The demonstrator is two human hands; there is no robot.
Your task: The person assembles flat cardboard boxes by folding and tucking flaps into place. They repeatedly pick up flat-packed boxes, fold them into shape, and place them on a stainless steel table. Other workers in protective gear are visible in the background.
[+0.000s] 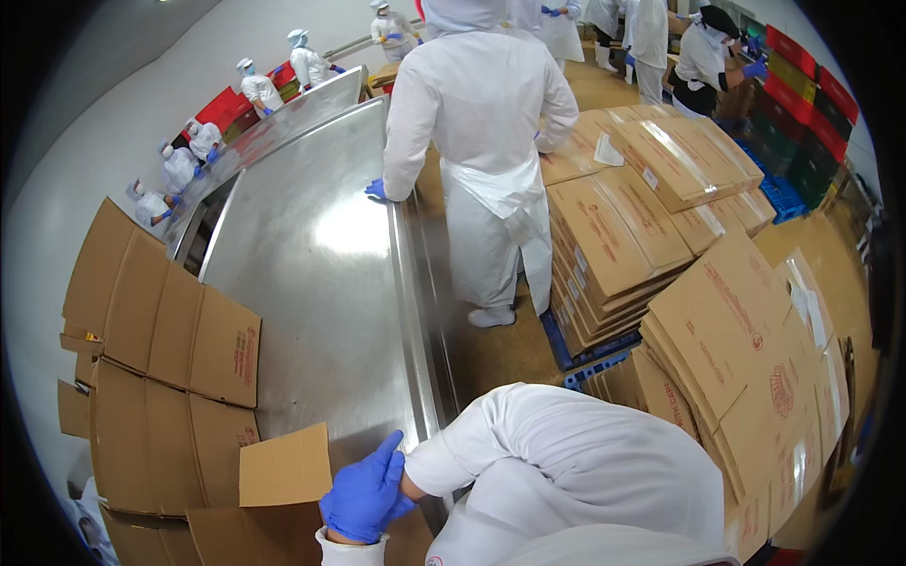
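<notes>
We see one gloved hand (366,495) clearly at the lower edge, blue, its fingers pressed together and laid against the edge of a carton flap (284,465). We cannot tell whether it is the left or the right, because a white sleeve (557,453) crosses over it from the right. The other hand is not seen.

The flap is plain brown cardboard, standing up from an open carton (245,533) at the near end of the steel table (311,255). No print shows on its visible face.

To the left we count two rows of flattened cartons (160,321) leaning at the table's side, brown with red print.

To the right we count three stacks of flat cartons (623,236); the middle one rests on a blue pallet (585,363).

One person in white coat and apron (481,123) stands just beyond, a blue-gloved hand on the table rim. We count five more people in white along the far left side, and several at the far end. Red and green crates (802,104) line the far right wall.
</notes>
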